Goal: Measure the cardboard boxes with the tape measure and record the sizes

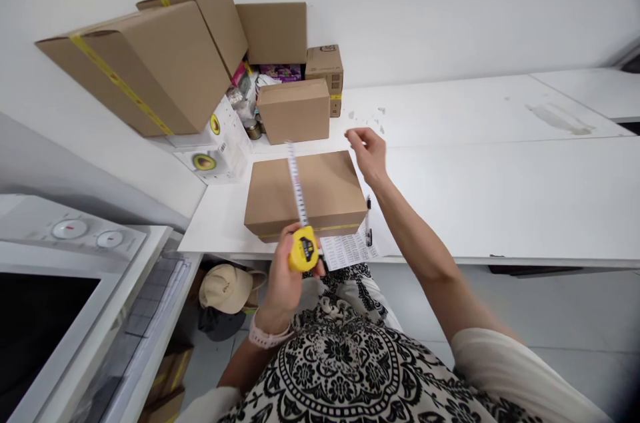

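Observation:
My left hand [284,270] is wrapped around a yellow tape measure [303,250] at the table's front edge. Its white blade [297,186] is pulled out and reaches away over a closed cardboard box [310,186]; whether it touches the box top, I cannot tell. My right hand [369,153] hovers beyond the box's right end, fingers curled in, with nothing visible in them. Just right of the box lies a black pen [369,223] on a printed sheet of paper [345,251], which is partly under the box.
A smaller cardboard box [295,111] stands behind, with bagged goods and cans beside it. Large cardboard boxes [170,56] sit stacked on white avocado-printed boxes [220,153] at the left. A white oven-like appliance [75,236] is at the lower left; the white table [500,196] extends right.

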The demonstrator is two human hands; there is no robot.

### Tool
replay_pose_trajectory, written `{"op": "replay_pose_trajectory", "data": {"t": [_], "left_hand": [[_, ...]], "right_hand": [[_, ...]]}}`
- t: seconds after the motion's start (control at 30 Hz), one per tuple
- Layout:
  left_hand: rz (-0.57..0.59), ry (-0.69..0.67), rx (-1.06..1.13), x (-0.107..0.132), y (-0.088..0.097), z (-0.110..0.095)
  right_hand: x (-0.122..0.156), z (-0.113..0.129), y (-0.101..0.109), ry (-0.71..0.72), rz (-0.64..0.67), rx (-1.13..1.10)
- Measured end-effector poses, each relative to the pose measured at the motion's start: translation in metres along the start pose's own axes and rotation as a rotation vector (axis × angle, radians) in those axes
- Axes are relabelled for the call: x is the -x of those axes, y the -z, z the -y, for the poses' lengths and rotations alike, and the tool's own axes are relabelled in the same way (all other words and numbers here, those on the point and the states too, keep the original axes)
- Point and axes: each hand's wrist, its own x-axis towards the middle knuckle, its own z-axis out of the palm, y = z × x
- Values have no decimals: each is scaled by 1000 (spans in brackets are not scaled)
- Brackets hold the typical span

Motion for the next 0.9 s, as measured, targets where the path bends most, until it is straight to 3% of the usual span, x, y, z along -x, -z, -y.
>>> {"op": "replay_pose_trajectory", "data": {"t": [0.13, 0.2, 0.27, 0.33, 0.47, 0.57, 0.67, 0.77, 0.9], "left_hand": [[-297, -422, -70, 5, 56, -10], [-418, -573, -117, -4, 84, -12], [-442, -591, -117, -17, 105, -10], [-403, -512, -65, -31, 115, -6], [-299, -421, 49, -43, 111, -12], [-215, -510, 69, -40, 98, -37], [-149, -634, 90, -40, 85, -64], [-156, -651, 46, -45, 70, -76], [-274, -709, -44, -28, 42, -70]], "right_hand": [[72, -16, 44, -159, -181, -56], [112, -28, 56, -257, -151, -78], [146, -40, 59, -323, -48, -95], [167, -47, 56, -361, 58, -109], [171, -39, 56, -336, 182, -136], [155, -7, 68, -164, 216, -94], [140, 25, 76, -51, 165, -31], [133, 35, 70, -139, 72, -20], [132, 29, 57, -262, 15, -8]]}}
